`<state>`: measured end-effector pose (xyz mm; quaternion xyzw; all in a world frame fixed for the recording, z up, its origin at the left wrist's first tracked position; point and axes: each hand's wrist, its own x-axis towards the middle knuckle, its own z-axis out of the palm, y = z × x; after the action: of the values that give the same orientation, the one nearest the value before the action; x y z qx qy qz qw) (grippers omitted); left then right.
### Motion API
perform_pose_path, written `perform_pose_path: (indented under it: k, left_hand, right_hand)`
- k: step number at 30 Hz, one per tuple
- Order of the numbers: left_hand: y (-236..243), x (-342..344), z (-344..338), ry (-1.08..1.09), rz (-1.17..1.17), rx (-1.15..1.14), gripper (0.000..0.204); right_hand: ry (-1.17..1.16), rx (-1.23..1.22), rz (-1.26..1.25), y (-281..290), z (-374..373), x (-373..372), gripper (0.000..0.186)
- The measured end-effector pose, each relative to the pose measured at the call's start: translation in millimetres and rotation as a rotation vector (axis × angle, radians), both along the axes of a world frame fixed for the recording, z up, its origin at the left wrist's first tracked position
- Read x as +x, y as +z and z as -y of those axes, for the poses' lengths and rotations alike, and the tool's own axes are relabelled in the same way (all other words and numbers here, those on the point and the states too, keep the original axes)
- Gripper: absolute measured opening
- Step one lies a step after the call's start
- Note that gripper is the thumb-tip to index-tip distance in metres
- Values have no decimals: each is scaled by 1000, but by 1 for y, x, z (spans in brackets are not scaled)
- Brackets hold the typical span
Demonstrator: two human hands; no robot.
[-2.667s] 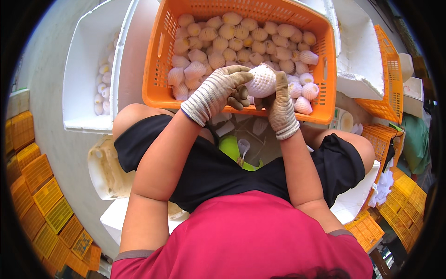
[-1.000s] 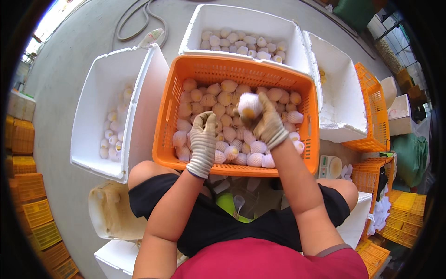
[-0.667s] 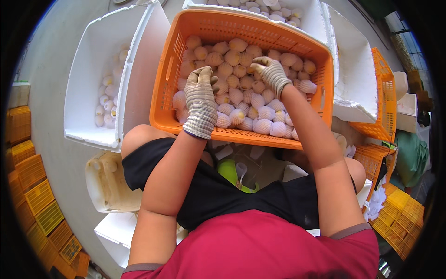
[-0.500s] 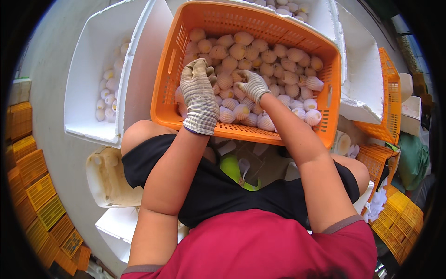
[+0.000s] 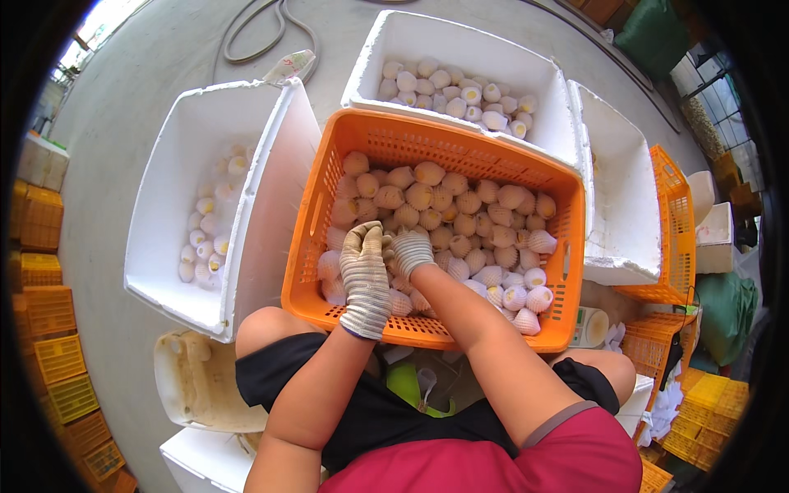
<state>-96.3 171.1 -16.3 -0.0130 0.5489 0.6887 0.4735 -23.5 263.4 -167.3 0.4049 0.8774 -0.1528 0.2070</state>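
White foam boxes (image 5: 275,197) crowd the orange crate (image 5: 460,150); hands (image 5: 364,267) nearly meet, grip unclear.

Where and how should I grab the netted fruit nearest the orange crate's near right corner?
I'd come from above and close the fingers lightly around the middle of that netted fruit. Its rounded top is exposed, while the orange crate's walls stand close on its near and right sides.
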Motion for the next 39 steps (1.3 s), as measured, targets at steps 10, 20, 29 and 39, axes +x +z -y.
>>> perform_pose_path:
  k: [10,20,29,39]
  left_hand:
    - [-22,6,0,-266,-243,-73,28]
    - [9,24,11,-690,51,99,31]
    - [16,35,14,-774,-704,191,25]
    - [27,36,20,-665,-415,190,16]
  right_hand:
    - [-1306,-1239,-1305,94,16,91,43]
    - [-1256,-1345,-1516,147,53,114,60]
    - [-982,-1042,-1410,158,69,119,61]
    - [-1049,-1369,-1559,151,70,119,62]
